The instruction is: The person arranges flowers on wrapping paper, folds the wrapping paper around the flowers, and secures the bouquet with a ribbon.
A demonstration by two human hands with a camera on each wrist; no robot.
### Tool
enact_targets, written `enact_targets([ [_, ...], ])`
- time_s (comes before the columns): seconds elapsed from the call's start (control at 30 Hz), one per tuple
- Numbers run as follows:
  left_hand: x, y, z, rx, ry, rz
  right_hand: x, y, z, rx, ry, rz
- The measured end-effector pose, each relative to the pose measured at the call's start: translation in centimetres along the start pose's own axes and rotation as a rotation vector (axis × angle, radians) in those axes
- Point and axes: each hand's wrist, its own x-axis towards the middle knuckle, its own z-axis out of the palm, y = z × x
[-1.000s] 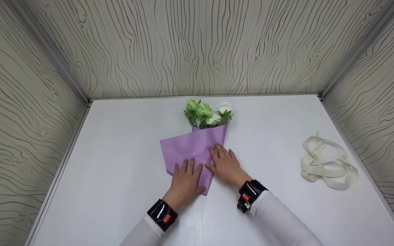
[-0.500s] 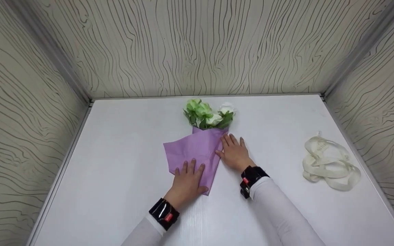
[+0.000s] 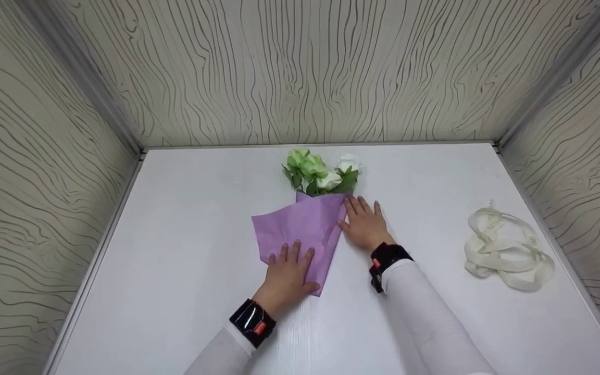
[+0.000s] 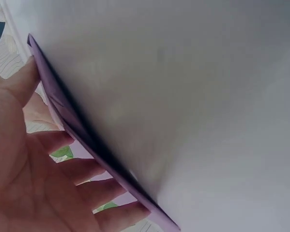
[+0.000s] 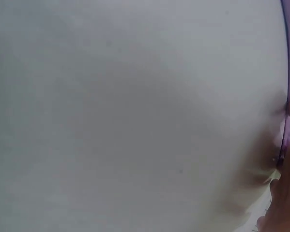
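Purple wrapping paper (image 3: 295, 221) lies folded round a bunch of artificial flowers (image 3: 313, 169), whose green and white heads stick out past its far edge. The stems are hidden inside the paper. Spread fingers of my left hand (image 3: 287, 276) press on the lower part of the wrap, near its narrow end. In the left wrist view that hand (image 4: 43, 179) has its fingertips along the paper's edge (image 4: 77, 121). My right hand (image 3: 365, 224) lies flat at the wrap's upper right edge, just below the white rose (image 3: 348, 162), fingers extended. Only a sliver of it shows in the right wrist view.
A loose heap of cream ribbon (image 3: 508, 255) with printed lettering lies on the right side of the white table (image 3: 185, 234). Wood-patterned panels (image 3: 300, 73) enclose the table at the back and on both sides.
My right hand has slid up and to the right, from the middle of the paper to its right edge, and the fold there has shifted. The left hand stays pressed in place.
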Motion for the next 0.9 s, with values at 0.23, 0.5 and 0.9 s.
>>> enact_targets([
  [0.23,0.1,0.4,0.1,-0.018,-0.006,0.002,0.6,0.8,0.0,-0.002,-0.009,0.003],
  [0.5,-0.1,0.6,0.1,-0.033,-0.009,0.006,0.3,1.3,0.7,0.034,-0.006,0.005],
  [0.9,0.0,0.2,-0.3,-0.023,-0.035,-0.02,-6.1,-2.6,0.7,0.031,-0.059,-0.267],
])
